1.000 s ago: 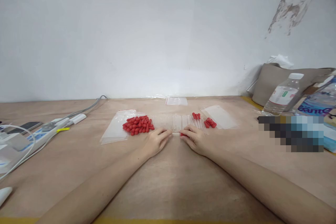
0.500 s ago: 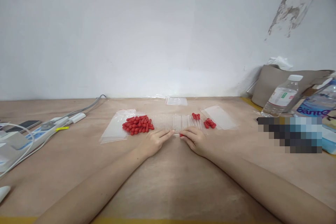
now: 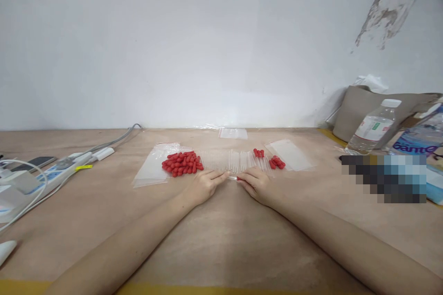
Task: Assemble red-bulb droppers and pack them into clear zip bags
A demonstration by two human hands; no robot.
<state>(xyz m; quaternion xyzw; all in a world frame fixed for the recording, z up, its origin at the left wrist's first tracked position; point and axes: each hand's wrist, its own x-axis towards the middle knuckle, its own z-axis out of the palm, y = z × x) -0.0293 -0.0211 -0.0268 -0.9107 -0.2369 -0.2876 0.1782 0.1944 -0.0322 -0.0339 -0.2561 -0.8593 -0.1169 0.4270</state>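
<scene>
My left hand [image 3: 202,186] and my right hand [image 3: 256,184] meet fingertip to fingertip at the table's middle, pinching a thin clear tube [image 3: 232,177] between them. A red cap [image 3: 239,178] shows at my right fingertips on the tube's end. Just behind lies a row of clear tubes [image 3: 230,160]. A heap of red caps [image 3: 182,164] sits to its left on clear plastic bags [image 3: 149,169]. Three capped tubes [image 3: 258,153] and a small cluster of red caps [image 3: 277,162] lie to the right.
More clear bags [image 3: 290,153] lie at the right and another clear bag [image 3: 233,133] near the wall. A power strip [image 3: 51,175] with cables and a phone [image 3: 32,163] occupy the left. Water bottles [image 3: 372,126] and a beige bag [image 3: 360,106] stand at the right.
Both hands stay at the same spot on the tube. My fingertips shifted only slightly; the camera view drifted a little.
</scene>
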